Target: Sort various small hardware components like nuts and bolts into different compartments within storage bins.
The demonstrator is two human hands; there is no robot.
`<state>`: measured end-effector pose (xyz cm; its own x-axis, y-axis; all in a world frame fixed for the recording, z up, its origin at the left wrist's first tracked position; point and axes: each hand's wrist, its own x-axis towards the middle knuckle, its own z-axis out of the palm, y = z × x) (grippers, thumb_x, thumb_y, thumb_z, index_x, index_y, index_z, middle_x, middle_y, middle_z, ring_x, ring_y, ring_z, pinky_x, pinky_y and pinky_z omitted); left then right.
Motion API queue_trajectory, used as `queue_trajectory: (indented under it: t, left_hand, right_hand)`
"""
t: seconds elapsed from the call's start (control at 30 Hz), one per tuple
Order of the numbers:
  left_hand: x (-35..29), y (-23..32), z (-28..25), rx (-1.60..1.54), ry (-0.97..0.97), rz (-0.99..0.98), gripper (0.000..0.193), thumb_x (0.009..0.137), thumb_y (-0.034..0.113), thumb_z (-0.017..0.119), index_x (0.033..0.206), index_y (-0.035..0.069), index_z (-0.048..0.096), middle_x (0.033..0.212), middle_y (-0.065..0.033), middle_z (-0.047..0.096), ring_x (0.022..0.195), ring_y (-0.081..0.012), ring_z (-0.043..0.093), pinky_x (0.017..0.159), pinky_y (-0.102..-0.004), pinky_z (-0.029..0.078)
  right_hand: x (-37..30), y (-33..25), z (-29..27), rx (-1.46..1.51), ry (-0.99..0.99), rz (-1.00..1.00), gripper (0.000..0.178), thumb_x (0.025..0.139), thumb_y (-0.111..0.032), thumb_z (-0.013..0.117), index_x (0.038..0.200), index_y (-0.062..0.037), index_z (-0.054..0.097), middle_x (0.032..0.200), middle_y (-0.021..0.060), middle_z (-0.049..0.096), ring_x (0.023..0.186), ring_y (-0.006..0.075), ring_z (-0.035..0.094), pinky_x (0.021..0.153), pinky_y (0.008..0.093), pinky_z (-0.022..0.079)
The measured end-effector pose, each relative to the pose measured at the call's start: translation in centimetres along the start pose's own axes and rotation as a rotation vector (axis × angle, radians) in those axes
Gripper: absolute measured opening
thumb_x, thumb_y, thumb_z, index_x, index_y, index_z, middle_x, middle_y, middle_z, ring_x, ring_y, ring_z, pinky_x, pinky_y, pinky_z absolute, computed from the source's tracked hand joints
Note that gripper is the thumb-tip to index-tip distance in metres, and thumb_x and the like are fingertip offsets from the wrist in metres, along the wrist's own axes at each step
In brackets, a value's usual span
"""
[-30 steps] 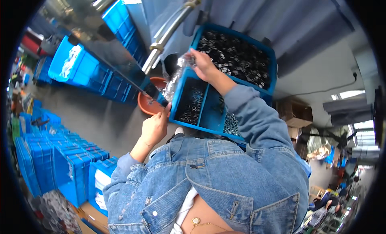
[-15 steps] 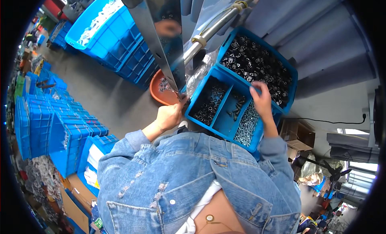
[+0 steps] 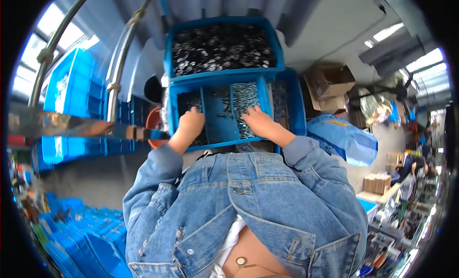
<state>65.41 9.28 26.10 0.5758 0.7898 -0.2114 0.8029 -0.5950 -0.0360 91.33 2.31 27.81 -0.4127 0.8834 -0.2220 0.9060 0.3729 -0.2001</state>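
Observation:
My left hand (image 3: 191, 122) reaches into the left compartment of a blue divided bin (image 3: 220, 140), among small dark rings (image 3: 184, 100). Its fingers are curled, and the tips are hard to see. In the right compartment, my right hand (image 3: 260, 122) has bent fingers down at a heap of silver screws (image 3: 245, 94); whatever they pinch is too small to make out. Between the hands, the middle compartment holds a few dark bolts (image 3: 224, 108). A long shiny metal strip (image 3: 71, 126) runs in from the left, its end close to my left wrist.
Behind the divided bin stands a blue crate of black metal pieces (image 3: 220, 46). An orange bowl (image 3: 154, 120) sits left, near tall blue crates (image 3: 71, 96) and a metal pole (image 3: 119, 68). To the right are a cardboard box (image 3: 330, 82) and a blue-white sack (image 3: 342, 139).
My view has turned toward the bins. My left hand has moved off the metal strip's end into the rings, and my right hand has gone down from the black pieces' edge to the screws.

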Motion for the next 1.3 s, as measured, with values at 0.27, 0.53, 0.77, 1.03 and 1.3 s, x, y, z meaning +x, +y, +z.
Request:
queue_trajectory:
  t: [0.27,0.53,0.77,1.03,1.3]
  left_hand:
    - [-1.8,-1.0,-2.0,-0.272,0.050,0.010,0.007,0.069,0.007,0.066,0.075,0.003,0.067,0.084,-0.0167,0.064,0.078,-0.0345,0.064,0.072,-0.0413,0.053]
    - [-5.7,-1.4,-5.5,-0.723,0.101,-0.159,0.016,0.068,0.014,0.073,0.077,0.001,0.068,0.070,-0.0153,0.065,0.064,-0.0290,0.064,0.062,-0.0356,0.050]
    - [-7.8,-0.9,-4.8,-1.446,0.133,-0.395,0.016,0.086,0.012,0.063,0.092,-0.003,0.063,0.073,-0.0053,0.064,0.063,-0.0094,0.061,0.055,-0.0225,0.049]
    - [-7.4,-0.8,-4.2,-1.544,0.310,-0.393,0.008,0.086,0.009,0.057,0.085,0.001,0.060,0.070,-0.0023,0.059,0.059,-0.0066,0.052,0.053,-0.0200,0.042]
    - [-3.1,0.8,-6.5,-1.914,-0.019,-0.397,0.011,0.084,0.012,0.052,0.080,0.003,0.058,0.072,-0.0041,0.057,0.063,-0.0124,0.051,0.057,-0.0248,0.042]
  right_hand:
    - [-0.4,2.1,-0.6,0.457,0.201,-0.032,0.014,0.075,-0.006,0.062,0.089,-0.0047,0.067,0.087,0.0145,0.061,0.088,0.0340,0.057,0.080,0.0425,0.046]
    - [-2.5,1.4,-3.8,0.852,0.330,0.252,0.023,0.084,-0.006,0.060,0.105,-0.0039,0.066,0.104,0.0138,0.066,0.092,0.0221,0.064,0.077,0.0311,0.050]
    - [-2.6,1.9,-3.3,1.848,0.290,0.316,0.027,0.087,-0.002,0.055,0.113,0.0051,0.059,0.105,0.0129,0.064,0.086,0.0153,0.061,0.077,0.0255,0.049]
    - [1.8,7.7,-7.0,2.324,0.061,0.088,0.019,0.087,-0.019,0.049,0.077,-0.0042,0.058,0.063,0.0032,0.049,0.057,0.0129,0.045,0.051,0.0284,0.037]
    - [14.3,15.0,-11.0,0.288,0.404,0.106,0.047,0.087,-0.043,0.055,0.105,0.0005,0.057,0.092,0.0171,0.064,0.084,0.0298,0.062,0.072,0.0390,0.050]
